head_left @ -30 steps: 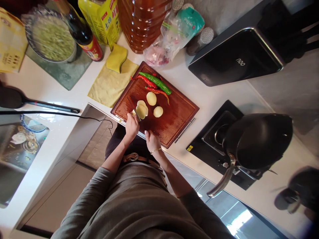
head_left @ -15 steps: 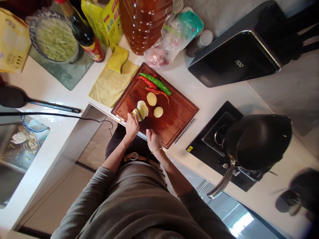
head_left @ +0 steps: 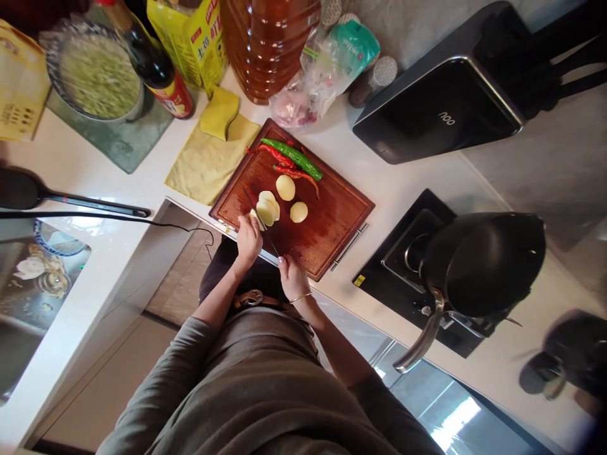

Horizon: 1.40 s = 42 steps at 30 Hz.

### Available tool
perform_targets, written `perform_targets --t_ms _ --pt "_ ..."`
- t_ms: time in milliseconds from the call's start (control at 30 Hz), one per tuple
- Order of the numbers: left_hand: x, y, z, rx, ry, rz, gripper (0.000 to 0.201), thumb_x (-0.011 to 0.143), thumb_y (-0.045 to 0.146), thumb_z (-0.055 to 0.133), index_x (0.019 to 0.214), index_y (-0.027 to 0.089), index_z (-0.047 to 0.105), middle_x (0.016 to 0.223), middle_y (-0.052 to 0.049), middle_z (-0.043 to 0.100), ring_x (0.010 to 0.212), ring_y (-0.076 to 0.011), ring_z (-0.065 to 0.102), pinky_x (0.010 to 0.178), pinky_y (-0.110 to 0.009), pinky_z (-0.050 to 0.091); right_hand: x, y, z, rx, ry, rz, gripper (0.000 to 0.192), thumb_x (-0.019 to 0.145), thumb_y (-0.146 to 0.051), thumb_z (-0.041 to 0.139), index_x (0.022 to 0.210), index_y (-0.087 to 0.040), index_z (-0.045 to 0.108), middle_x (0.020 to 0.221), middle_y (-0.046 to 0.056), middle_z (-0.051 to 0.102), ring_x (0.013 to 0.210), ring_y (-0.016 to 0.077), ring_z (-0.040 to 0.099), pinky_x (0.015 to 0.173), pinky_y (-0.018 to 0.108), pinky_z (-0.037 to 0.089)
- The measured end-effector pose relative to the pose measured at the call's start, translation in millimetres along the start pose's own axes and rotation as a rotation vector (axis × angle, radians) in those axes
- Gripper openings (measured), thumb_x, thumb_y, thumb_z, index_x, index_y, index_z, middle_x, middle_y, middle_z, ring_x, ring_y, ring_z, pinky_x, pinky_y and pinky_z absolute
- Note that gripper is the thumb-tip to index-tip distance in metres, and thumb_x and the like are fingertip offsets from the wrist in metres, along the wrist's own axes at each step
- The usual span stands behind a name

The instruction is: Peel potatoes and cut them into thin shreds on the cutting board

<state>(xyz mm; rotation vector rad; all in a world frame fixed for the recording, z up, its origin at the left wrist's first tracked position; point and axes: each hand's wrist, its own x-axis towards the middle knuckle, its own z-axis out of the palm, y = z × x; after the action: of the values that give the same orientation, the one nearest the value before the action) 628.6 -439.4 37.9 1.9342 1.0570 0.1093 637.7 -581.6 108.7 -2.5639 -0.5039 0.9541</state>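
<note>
Pale yellow peeled potato, partly cut into slices, lying near the 9 o'clock edge of the reddish-brown wooden cutting board, at the near corner by the body. Firm and stiff, moderately light, wet cut faces likely slippery; rounded, so apt to roll. Best held from above at the uncut end, fingertips curled back, flat side down.

Left hand at 7 o'clock of the potato, fingers bent and clamped on its near end, steadying it. Right hand at 5 o'clock of the potato, just off the board edge, closed around the handle of a dark-bladed kitchen knife. Blade running toward 11 o'clock across the slices, tip on the board past them.

Two small whole peeled potatoes at 1 to 3 o'clock of the sliced one, apart from it. Long green chilli and thin red chillies at the far edge of the board, 12 o'clock. Yellow cloth on the white table at 10 o'clock of the board. Black wok on the stove at 3 o'clock, well apart.

Versus one second ago: blade then barely showing, tucked by the left hand; now laid long across the slices. Versus half a second ago: much the same pose, right hand a bit nearer the body, slices fanned slightly more. Other potatoes and chillies unmoved.
</note>
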Motion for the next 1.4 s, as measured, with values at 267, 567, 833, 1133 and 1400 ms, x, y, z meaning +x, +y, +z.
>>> perform_targets --t_ms 267,567,833,1133,1400 --pt "0 1 0.5 0.01 0.003 -0.007 0.021 0.095 0.033 0.023 0.096 0.018 0.037 0.096 -0.014 0.06 0.09 -0.0219 0.063 0.08 -0.038 0.049 1 -1 -1 -0.047 -0.043 0.023 0.04 0.097 -0.036 0.024 0.089 -0.017 0.058 0.075 0.008 0.066 0.068 0.018 0.059 0.056 0.025 0.029" --pt "1 3 0.9 0.044 0.002 -0.012 0.019 0.094 0.031 0.022 0.094 0.018 0.037 0.095 -0.014 0.059 0.092 -0.0229 0.061 0.083 -0.041 0.048 9 -5 -5 -0.099 -0.081 0.029 0.039 0.097 -0.036 0.025 0.086 -0.017 0.057 0.071 0.008 0.064 0.065 0.0178 0.058 0.054 0.026 0.027" --pt "0 1 2.2 0.042 0.016 -0.031 0.02 0.095 0.031 0.024 0.094 0.017 0.038 0.092 -0.013 0.059 0.091 -0.0226 0.061 0.083 -0.04 0.048 24 -13 -1 -0.158 -0.136 0.052 0.038 0.097 -0.037 0.028 0.089 -0.015 0.058 0.073 0.009 0.067 0.062 0.0173 0.06 0.054 0.026 0.025" --pt "-1 6 3.8 0.127 -0.011 -0.057 0.025 0.095 0.034 0.022 0.094 0.015 0.039 0.092 -0.016 0.06 0.09 -0.0253 0.062 0.079 -0.042 0.048 46 -7 14 -0.127 -0.114 0.059 0.043 0.098 -0.038 0.025 0.09 -0.015 0.061 0.072 0.009 0.068 0.063 0.0165 0.062 0.055 0.025 0.028" --pt "0 3 6.5 0.084 0.029 -0.048 0.028 0.096 0.04 0.021 0.093 0.017 0.037 0.095 -0.015 0.06 0.091 -0.0235 0.062 0.079 -0.039 0.048 37 -8 8 -0.017 -0.091 0.026 0.041 0.098 -0.036 0.025 0.084 -0.018 0.059 0.072 0.007 0.068 0.066 0.0167 0.063 0.057 0.024 0.03"
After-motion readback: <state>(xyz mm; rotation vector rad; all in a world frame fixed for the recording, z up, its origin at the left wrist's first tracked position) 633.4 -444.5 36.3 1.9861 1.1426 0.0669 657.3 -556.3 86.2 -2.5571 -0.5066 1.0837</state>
